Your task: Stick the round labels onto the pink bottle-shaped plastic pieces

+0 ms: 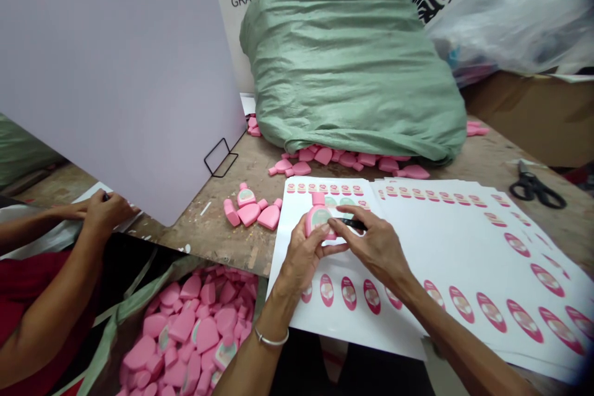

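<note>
My left hand (304,253) holds a small pink bottle (318,218) with a pale label on its face, raised just above the sticker sheets (445,241). My right hand (375,246) presses its fingertips on the bottle's label and also holds a thin black tool (352,223) between thumb and finger. The white sheets under both hands carry rows of pink oval stickers (349,292). A silver bangle (271,339) circles my left wrist.
Several pink bottles (253,209) lie left of the sheets, more spill from under a big green sack (352,55), and an open bag (190,331) below the table edge is full of them. Black scissors (536,189) lie far right. Another person's hand (104,210) works behind a lilac divider board (120,62).
</note>
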The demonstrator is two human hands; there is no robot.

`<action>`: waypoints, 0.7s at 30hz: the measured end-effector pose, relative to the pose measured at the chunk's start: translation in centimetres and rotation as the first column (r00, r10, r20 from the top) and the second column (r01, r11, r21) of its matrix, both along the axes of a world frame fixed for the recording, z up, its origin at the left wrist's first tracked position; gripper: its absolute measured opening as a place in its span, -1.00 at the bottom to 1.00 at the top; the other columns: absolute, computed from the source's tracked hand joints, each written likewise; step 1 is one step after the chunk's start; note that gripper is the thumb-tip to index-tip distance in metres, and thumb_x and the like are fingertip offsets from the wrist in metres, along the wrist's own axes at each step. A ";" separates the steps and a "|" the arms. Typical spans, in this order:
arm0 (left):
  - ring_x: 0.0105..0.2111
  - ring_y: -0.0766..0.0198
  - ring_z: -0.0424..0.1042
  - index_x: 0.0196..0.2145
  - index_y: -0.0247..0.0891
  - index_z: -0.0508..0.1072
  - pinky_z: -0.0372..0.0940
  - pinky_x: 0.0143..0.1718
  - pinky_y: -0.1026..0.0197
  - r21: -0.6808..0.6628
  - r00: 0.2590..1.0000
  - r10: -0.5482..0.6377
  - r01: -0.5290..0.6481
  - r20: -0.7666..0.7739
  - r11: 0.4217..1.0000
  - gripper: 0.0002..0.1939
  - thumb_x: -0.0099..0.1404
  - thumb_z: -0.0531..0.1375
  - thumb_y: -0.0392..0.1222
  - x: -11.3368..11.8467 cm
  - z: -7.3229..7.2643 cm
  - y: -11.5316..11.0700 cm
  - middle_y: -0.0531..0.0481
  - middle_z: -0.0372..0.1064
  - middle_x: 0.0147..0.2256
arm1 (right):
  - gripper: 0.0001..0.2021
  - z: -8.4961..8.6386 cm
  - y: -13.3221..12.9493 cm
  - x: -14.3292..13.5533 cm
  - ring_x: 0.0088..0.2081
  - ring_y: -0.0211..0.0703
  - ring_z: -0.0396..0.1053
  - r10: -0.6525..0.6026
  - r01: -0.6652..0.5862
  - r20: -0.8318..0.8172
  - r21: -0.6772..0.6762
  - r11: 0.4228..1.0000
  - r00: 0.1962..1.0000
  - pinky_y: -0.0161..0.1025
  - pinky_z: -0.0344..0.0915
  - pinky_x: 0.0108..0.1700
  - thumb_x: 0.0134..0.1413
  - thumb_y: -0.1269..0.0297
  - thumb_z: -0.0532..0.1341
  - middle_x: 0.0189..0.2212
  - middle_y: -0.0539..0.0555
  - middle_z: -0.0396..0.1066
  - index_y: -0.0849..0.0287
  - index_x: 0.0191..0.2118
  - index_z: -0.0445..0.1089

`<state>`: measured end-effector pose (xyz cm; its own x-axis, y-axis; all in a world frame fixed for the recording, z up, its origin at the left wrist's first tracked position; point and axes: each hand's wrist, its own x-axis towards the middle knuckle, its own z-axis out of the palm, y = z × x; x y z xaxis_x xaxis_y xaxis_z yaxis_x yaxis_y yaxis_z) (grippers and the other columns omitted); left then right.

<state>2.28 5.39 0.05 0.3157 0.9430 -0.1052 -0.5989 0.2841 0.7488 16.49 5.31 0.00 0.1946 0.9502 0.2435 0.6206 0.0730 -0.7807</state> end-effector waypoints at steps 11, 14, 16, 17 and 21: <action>-0.32 0.18 0.45 -0.13 -0.35 0.37 0.44 -0.41 0.20 0.000 0.966 -0.240 0.241 -0.092 0.971 -0.64 0.16 0.25 -0.11 -2.4 0.2 -1.2 -0.19 0.37 -0.20 | -0.45 -1.5 5.1 0.9 -0.32 -0.14 0.39 0.184 -0.204 -0.174 -0.103 0.973 0.967 -0.24 0.33 -0.34 -0.15 -0.05 0.28 -0.37 0.03 0.41 0.17 -0.04 0.37; -0.41 0.25 0.43 -0.23 -0.34 0.37 0.43 -0.45 0.21 -0.071 0.974 -0.118 0.106 -0.194 0.992 -0.64 0.15 0.24 0.01 -4.5 -0.7 -0.9 -0.17 0.39 -0.26 | -0.51 -2.5 9.7 2.0 -0.29 -0.13 0.40 0.160 -0.156 0.053 -0.065 0.986 0.986 -0.23 0.33 -0.30 -0.02 -0.06 0.20 -0.31 0.08 0.45 0.21 -0.06 0.36; -0.52 0.31 0.40 -0.27 -0.31 0.35 0.40 -0.49 0.22 -0.042 0.920 0.068 -0.091 -0.385 0.995 -0.61 0.16 0.21 0.09 -6.0 -1.4 -0.2 -0.10 0.41 -0.35 | -0.59 -2.8 13.4 1.9 -0.21 -0.11 0.41 0.216 -0.207 0.255 -0.061 0.976 0.942 -0.23 0.32 -0.20 0.09 0.04 0.14 -0.20 0.12 0.46 0.21 -0.04 0.34; -0.56 0.31 0.38 -0.28 -0.30 0.35 0.38 -0.51 0.22 0.007 0.851 0.168 -0.190 -0.497 0.982 -0.61 0.16 0.19 0.11 -6.7 -1.8 0.3 -0.07 0.42 -0.40 | -0.63 -2.8 15.3 1.6 -0.17 -0.11 0.41 0.252 -0.243 0.331 -0.068 0.968 0.909 -0.23 0.31 -0.16 0.12 0.12 0.12 -0.15 0.13 0.45 0.20 -0.01 0.33; -0.47 0.16 0.42 -0.29 -0.24 0.40 0.32 -0.39 0.16 0.316 0.419 0.453 -0.356 -0.787 0.879 -0.67 0.18 0.16 0.09 -9.6 -2.8 2.2 -0.05 0.43 -0.43 | -0.63 -2.9 21.3 -0.6 -0.16 -0.10 0.41 0.339 -0.318 0.464 -0.126 0.940 0.819 -0.19 0.31 -0.13 0.09 0.28 0.19 -0.14 0.14 0.45 0.19 0.04 0.32</action>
